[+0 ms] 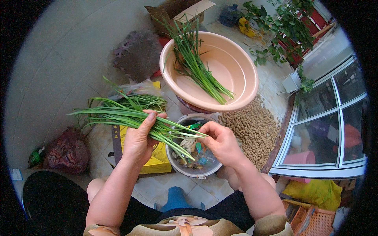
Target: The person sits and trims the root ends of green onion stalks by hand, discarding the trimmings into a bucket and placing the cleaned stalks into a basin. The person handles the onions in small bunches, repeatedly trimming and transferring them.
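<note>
My left hand (140, 138) grips a bunch of long green garlic chives (130, 116), leaves pointing left and pale stem ends pointing right. Thumb and fingertips of my right hand (220, 141) pinch at the end of one chive stalk (200, 135). Beneath the stems stands a round waste bin (196, 176) holding scraps and wrappers. Behind it, a large pink plastic basin (236, 73) has another bundle of chives (195, 67) leaning over its far left rim. More chives (147, 101) lie behind my left hand, by a clear plastic bag (144, 87).
A yellow cardboard box (156, 162) sits left of the bin. Brown pellets or nuts (251, 129) are spread on the tiles at right, near a glazed sliding door (317, 141). A red mesh bag (68, 150), an open carton (180, 11) and leafy plants (283, 29) surround the area.
</note>
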Demonstrator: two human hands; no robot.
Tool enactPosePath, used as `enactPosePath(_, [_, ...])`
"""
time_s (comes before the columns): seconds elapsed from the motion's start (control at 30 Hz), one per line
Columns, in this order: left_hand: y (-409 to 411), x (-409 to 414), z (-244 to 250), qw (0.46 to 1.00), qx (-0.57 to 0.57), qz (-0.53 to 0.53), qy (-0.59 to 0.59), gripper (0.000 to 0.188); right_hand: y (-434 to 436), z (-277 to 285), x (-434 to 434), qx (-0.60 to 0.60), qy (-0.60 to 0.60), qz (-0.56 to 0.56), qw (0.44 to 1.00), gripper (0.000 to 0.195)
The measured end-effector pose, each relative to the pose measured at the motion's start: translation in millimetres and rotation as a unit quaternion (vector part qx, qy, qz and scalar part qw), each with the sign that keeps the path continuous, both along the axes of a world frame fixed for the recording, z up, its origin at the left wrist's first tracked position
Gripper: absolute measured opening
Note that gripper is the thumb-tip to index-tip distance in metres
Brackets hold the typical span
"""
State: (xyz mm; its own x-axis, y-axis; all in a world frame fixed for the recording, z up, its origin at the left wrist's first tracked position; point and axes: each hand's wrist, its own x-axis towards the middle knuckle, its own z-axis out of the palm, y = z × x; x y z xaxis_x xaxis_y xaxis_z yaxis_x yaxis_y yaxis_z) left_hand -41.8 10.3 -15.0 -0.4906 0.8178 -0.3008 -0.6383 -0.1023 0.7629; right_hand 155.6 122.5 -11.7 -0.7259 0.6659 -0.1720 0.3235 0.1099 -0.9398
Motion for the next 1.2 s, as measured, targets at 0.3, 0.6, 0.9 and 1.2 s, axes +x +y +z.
enactPosePath(0.3, [-0.6, -3.3, 0.7, 1.000, 0.005, 0.000, -0.008, 0.020, 14.7, 15.0, 16.2, 0.169, -0.168, 0.039, 0.970, 0.017])
enactPosePath(0.6, [-0.2, 1.7, -1.5, 0.999, -0.017, -0.014, -0.035, 0.021, 14.5, 5.8, 11.5, 0.172, -0.081, 0.012, 0.982, 0.011])
enactPosePath(0.9, [-1.9, 1.7, -0.2, 0.999, -0.018, -0.028, -0.027, 0.021, 11.2, 17.3, 8.6, 0.108, -0.117, 0.022, 0.987, 0.013])
enactPosePath(1.2, [0.3, -0.9, 0.2, 1.000, 0.000, -0.024, -0.021, 0.022, 11.4, 12.5, 9.8, 0.069, -0.063, 0.009, 0.996, 0.012])
